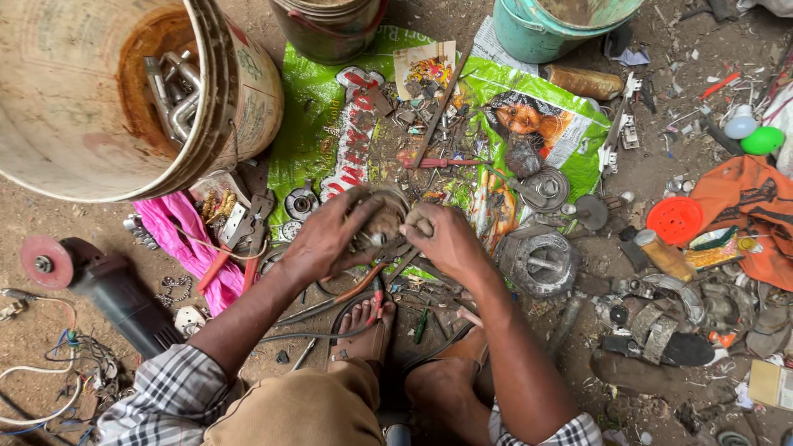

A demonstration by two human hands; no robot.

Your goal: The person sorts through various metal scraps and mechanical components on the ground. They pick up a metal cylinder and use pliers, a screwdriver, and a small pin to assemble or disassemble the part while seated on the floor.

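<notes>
Squatting over a green printed sack (326,124) spread on bare dirt, both hands meeting at its lower edge. Left hand (326,235) clenched around a round, rusty motor part (382,221), fingers wrapped over its rim from the left. Right hand (446,235) closed on the same part from the right, thumb and fingertips pinching something small at its centre; too hidden to tell what. Part held just above the ground, in front of two sandalled feet, over a tangle of cables and red-handled pliers (376,293). Upper left, a large dirty white bucket (74,107) tipped on its side, chrome pipe fittings (173,95) inside. Below it, a crumpled pink cloth (186,239), and farther left an angle grinder (107,285) with a red disc lying flat on the dirt. On the sack, a red-handled screwdriver (442,162) among scattered screws and scrap. Just right of the hands, a round grey metal housing (538,263). Top centre, a teal bucket (537,29); far right, an orange lid (675,220) beside orange cloth (747,202).
</notes>
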